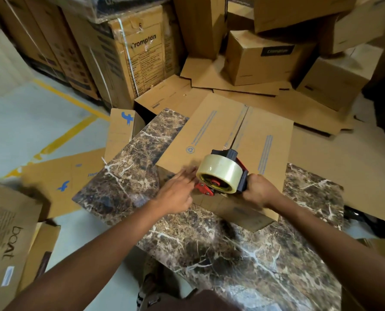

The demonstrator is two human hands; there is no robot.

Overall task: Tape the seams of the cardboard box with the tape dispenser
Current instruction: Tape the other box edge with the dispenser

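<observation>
Both hands are working at the near edge of the cardboard box point(220, 135), which is lying on a brown marble-patterned table point(232, 254). Curled tight, the right hand point(260, 190) is gripping the handle of the tape dispenser point(223, 176), whose clear roll is sitting at the near end of the box's centre seam. Flat and open-fingered, the left hand point(179, 189) is pressing down just beside the dispenser's red front, blurred at the fingertips. Flattened cartons point(243, 86) are lying beyond the table, and stacked boxes point(133, 55) are standing behind them.
</observation>
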